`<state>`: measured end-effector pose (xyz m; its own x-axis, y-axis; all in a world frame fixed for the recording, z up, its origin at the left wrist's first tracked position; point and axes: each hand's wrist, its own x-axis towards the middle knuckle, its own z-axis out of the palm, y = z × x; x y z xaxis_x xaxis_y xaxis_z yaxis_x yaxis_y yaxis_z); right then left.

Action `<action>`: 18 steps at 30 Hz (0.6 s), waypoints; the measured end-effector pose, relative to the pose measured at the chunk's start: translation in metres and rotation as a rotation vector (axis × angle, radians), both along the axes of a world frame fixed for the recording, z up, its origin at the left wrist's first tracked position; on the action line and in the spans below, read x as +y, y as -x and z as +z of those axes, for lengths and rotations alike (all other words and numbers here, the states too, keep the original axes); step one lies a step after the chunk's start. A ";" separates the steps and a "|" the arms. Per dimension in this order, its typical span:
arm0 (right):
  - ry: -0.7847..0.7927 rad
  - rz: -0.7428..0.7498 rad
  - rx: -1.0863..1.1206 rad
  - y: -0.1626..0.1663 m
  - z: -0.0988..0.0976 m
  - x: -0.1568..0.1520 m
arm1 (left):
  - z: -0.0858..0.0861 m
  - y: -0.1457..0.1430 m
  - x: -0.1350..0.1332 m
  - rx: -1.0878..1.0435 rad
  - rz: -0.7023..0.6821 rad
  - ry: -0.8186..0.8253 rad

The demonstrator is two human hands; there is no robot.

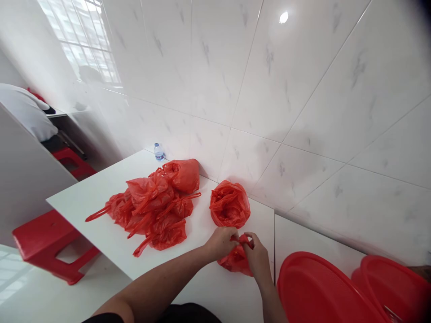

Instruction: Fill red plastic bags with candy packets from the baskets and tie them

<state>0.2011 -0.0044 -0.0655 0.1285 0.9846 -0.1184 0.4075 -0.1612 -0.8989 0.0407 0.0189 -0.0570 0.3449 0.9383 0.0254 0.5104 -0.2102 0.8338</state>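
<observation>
Both my hands are at the top of one red plastic bag (235, 260) near the front of the white table (198, 287). My left hand (220, 242) pinches the bag's gathered top from the left. From the right, my right hand (257, 255) grips the same top with bent fingers. What the bag contains is hidden. Just beyond my hands sits another red plastic bag (230, 205), its mouth loosely bunched in a ring. A heap of several red bags (151, 197), some with handles tied up, lies to the left.
A small plastic water bottle (159, 151) stands at the far table edge by the tiled wall (215, 80). Large red plastic basins (323, 287) are at the right. A red stool (47, 235) stands left of the table; a person in white (27, 112) is farther left.
</observation>
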 end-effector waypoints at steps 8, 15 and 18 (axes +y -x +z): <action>0.087 -0.017 0.582 -0.001 -0.009 0.005 | -0.007 -0.002 -0.003 0.038 -0.009 -0.055; 0.038 -0.321 -0.068 -0.046 -0.049 0.011 | -0.028 0.038 -0.007 0.279 0.001 -0.033; 0.087 -0.359 -0.146 -0.056 -0.067 0.003 | -0.040 0.064 -0.013 0.330 0.046 0.047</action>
